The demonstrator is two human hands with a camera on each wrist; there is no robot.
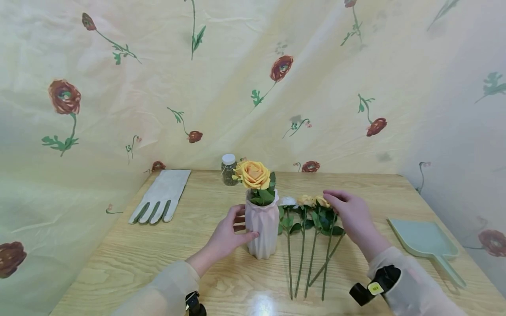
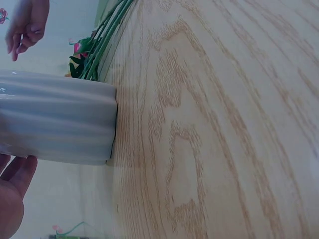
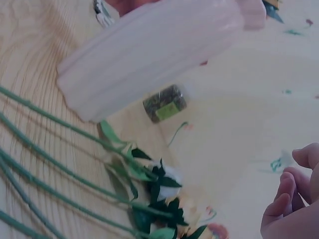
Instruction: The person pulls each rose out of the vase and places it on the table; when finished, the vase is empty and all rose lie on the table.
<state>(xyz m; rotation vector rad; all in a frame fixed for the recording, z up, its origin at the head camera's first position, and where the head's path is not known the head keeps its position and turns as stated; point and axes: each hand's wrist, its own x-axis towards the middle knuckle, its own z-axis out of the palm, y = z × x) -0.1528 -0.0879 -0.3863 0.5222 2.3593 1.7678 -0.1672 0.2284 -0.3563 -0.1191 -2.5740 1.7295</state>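
Note:
A pale pink ribbed vase point(image 1: 262, 230) stands upright on the table, holding a yellow rose point(image 1: 254, 175) with green leaves. My left hand point(image 1: 227, 232) grips the vase from its left side, thumb across the front; the left wrist view shows fingers against the vase wall point(image 2: 55, 122). To the vase's right lie several artificial roses in a row, a white rose point(image 1: 287, 201) and yellow roses point(image 1: 306, 201) among them, stems toward me. Over the rightmost flower heads hovers my right hand point(image 1: 352, 215). In the right wrist view its loosely bent fingers point(image 3: 285, 194) hold nothing.
Behind the vase stands a jar point(image 1: 229, 170) with a white lid and dark contents. A white and green glove point(image 1: 162, 195) lies at the back left. At the right edge rests a pale green dustpan point(image 1: 424, 237). Flower-printed cloth point(image 1: 237, 87) hangs behind the table.

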